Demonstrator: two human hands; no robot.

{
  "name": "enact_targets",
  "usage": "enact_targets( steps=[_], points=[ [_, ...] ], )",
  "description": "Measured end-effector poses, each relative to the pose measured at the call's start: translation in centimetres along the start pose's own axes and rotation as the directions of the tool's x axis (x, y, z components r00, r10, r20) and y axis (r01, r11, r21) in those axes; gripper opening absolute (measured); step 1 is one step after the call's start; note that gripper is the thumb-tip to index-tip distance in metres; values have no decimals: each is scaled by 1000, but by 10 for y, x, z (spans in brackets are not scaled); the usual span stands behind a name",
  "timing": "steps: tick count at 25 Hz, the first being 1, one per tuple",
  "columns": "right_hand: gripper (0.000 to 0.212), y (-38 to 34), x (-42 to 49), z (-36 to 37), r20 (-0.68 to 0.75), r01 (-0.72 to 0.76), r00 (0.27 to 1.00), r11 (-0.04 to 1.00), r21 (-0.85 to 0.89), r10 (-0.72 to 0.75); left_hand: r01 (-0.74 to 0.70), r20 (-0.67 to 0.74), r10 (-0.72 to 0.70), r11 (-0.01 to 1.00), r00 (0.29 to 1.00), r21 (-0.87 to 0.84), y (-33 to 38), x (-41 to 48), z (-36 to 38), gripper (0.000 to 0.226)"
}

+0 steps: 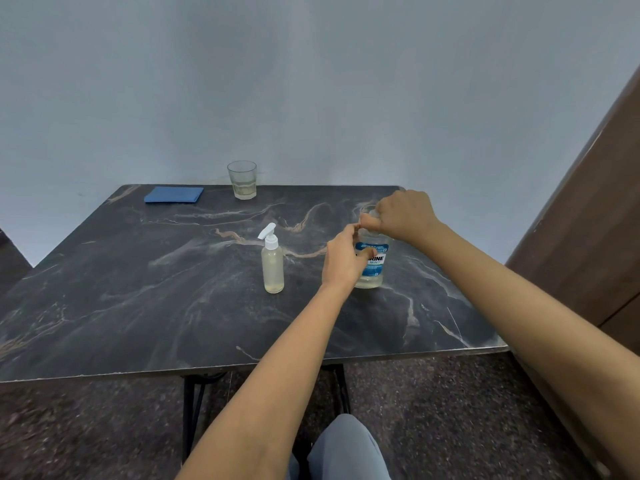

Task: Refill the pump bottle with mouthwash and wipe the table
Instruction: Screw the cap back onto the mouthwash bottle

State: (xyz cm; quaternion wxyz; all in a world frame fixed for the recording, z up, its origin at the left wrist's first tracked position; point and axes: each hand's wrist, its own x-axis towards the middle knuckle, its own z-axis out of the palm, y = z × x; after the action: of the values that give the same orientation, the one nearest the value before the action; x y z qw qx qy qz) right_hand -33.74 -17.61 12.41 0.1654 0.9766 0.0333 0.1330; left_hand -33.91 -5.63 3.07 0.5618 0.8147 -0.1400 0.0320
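Uncapping the clear blue-labelled plastic mouthwash bottle (372,261) on the dark marble desk (138,289).
Left hand (343,261) grips body, right hand (403,214) clenched on cap; next likely unscrewing the clear white-pump bottle (272,263) beside.

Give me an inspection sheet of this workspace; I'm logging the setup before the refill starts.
Surface: dark marbled table, no spill visible.
Job's things: pump bottle upright, pump on, holding pale liquid; mouthwash bottle upright to its right, apart from it; folded blue cloth at the far left edge.
Clutter: glass at the far edge with a little pale liquid.
Grippers: left hand grips the mouthwash bottle's body; right hand closed over its top, cap hidden.
Cables: nothing seen.
Surroundings: plain wall behind, brown panel at right, speckled floor, the person's knee below.
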Motion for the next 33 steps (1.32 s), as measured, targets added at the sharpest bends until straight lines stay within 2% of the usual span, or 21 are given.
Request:
enact_targets(
  steps=[1, 2, 3, 4, 5, 6, 7, 8, 9, 12, 15, 16, 23, 25, 26, 27, 29, 30, 31, 33],
  points=[
    [53, -2, -3, 2, 10, -42, 999, 997, 62, 42, 8, 3, -8, 1000, 1000, -21, 0, 1, -1, 48],
    [47, 0, -9, 6, 32, -104, 995, 973, 206, 100, 16, 15, -15, 998, 1000, -54, 0, 1, -2, 50],
    [41, 3, -16, 13, 66, -165, 986, 894, 418, 151, 18, 33, -16, 996, 999, -86, 0, 2, -3, 51],
    [35, 7, -26, 23, 100, -205, 978, 739, 641, 183, 14, 52, -8, 994, 999, -106, 0, 2, -5, 52],
    [32, 10, -39, 35, 129, -223, 970, 538, 813, 208, 3, 64, 4, 993, 998, -115, -1, 1, -6, 53],
    [35, 9, -52, 48, 154, -224, 964, 351, 909, 217, -11, 67, 19, 993, 998, -119, -3, 1, -7, 53],
    [44, 6, -64, 63, 174, -216, 964, 212, 953, 200, -25, 65, 33, 992, 997, -123, -5, 1, -8, 54],
    [54, -1, -73, 77, 193, -213, 969, 127, 969, 155, -32, 60, 40, 991, 997, -127, -6, 1, -8, 54],
    [59, -9, -78, 89, 207, -217, 973, 88, 972, 104, -35, 51, 42, 991, 998, -128, -7, 0, -8, 54],
    [56, -26, -76, 107, 217, -226, 972, 96, 969, 89, -44, 47, 49, 993, 998, -114, -4, -4, -8, 58],
    [55, -20, -72, 117, 214, -226, 971, 130, 965, 104, -25, 61, 29, 998, 998, -64, -8, -10, -7, 83],
    [55, -14, -72, 120, 218, -231, 970, 137, 963, 104, -15, 45, 17, 998, 999, -59, -11, -14, -7, 85],
    [56, 13, -85, 132, 288, -303, 945, 77, 950, 156, -21, -63, 9, 980, 998, -196, -32, -53, -47, 47],
    [54, 8, -90, 125, 293, -317, 936, 108, 942, 194, -33, -77, 18, 980, 997, -197, -38, -68, -58, 37],
    [55, 2, -95, 121, 274, -329, 917, 160, 931, 290, -42, -96, 24, 980, 995, -193, -42, -76, -64, 32],
    [54, -8, -101, 117, 221, -341, 867, 209, 917, 447, -45, -124, 22, 982, 992, -186, -47, -83, -70, 28],
    [36, -39, -118, 110, -15, -279, 679, 277, 919, 734, -27, -212, -4, 989, 977, -146, -59, -95, -88, 21],
    [26, -59, -124, 105, -140, -211, 629, 341, 916, 765, -7, -270, -27, 992, 963, -126, -64, -100, -98, 22],
    [20, -79, -125, 101, -227, -134, 659, 409, 903, 717, 11, -328, -49, 993, 943, -117, -70, -102, -108, 24],
    [20, -108, -110, 94, -256, -19, 830, 483, 875, 496, 37, -431, -82, 993, 899, -112, -80, -98, -127, 27]
  ],
)
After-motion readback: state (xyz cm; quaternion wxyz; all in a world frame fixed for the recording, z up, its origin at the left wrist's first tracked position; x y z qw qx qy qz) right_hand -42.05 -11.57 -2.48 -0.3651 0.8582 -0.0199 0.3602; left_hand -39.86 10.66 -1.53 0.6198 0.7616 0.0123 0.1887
